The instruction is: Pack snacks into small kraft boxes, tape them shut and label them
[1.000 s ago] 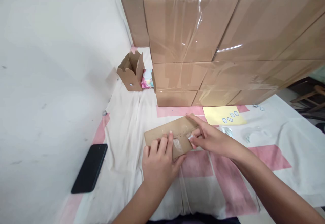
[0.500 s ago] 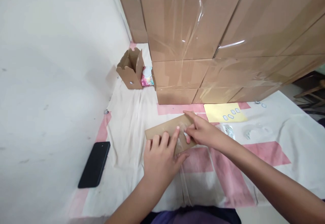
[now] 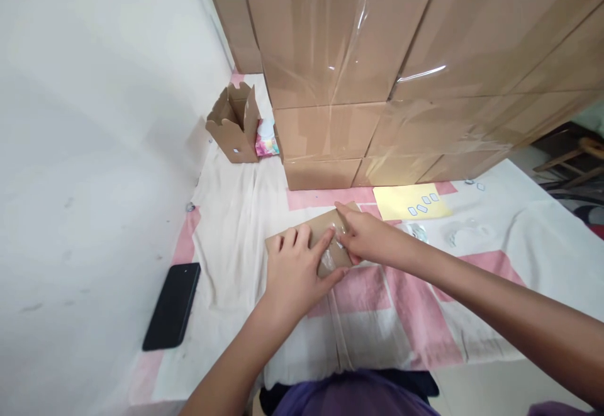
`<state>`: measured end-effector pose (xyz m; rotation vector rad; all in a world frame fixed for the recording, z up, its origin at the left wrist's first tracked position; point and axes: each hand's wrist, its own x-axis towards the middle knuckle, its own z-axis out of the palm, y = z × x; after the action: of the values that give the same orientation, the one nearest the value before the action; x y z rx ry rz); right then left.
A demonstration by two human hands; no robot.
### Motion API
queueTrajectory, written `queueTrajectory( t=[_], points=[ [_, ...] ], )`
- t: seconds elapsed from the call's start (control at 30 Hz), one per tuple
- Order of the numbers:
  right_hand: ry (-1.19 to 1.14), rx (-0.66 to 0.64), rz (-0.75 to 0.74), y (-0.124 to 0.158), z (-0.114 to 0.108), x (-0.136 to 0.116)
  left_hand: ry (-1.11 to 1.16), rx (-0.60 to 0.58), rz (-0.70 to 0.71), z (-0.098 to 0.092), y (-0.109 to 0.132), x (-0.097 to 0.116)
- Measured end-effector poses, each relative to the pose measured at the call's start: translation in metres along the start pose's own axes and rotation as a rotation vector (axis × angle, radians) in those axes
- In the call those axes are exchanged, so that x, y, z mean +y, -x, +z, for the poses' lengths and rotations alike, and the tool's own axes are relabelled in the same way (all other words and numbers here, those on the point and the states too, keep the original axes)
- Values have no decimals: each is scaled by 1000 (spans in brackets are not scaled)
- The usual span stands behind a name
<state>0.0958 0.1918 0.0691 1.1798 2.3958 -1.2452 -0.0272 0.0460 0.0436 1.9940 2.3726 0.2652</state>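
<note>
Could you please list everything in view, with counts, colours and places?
cardboard piece: one, brown, centre
clear film: count unclear, transparent, on cardboard piece
cardboard partition: one, brown, upright at back
second panel: one, brown, behind cardboard partition
open box: one, brown, far left
packet: one, multicoloured, beside open box
phone: one, black, near left
yellow sheet: one, yellow, before cardboard partition
small rectangles: four, pale, on yellow sheet
clear plastic items: two, transparent, right of centre
cloth: one, white and pink, beneath these
wall: one, white, left
furniture: count unclear, brown, far right
clothing: count unclear, purple, bottom edge
left hand: one, bare, on cardboard piece
right hand: one, bare, cardboard piece's right end
</note>
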Motion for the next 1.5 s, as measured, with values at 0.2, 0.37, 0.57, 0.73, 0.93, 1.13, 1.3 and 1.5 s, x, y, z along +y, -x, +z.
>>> queueTrajectory(
  t=[0.2,0.37,0.57,0.73,0.93,1.13,1.3,1.5],
  points=[
    [303,243,-180,26,2,5,5,-7,-12,0,-1,0],
    [584,302,-252,50,27,29,-4,5,-6,-1,-1,2],
    [753,364,-357,67,50,50,-36,31,13,0,1,1],
    [776,357,-366,76,50,49,-92,15,29,-2,-3,2],
    [654,377,-401,84,49,63,-209,63,69,0,-9,3],
    [205,562,-237,81,23,126,-239,208,153,3,-5,4],
    [3,769,153,63,-32,209,-208,349,235,5,4,17],
    [-39,761,479,14,-83,261,252,544,500,32,15,79]
  ],
)
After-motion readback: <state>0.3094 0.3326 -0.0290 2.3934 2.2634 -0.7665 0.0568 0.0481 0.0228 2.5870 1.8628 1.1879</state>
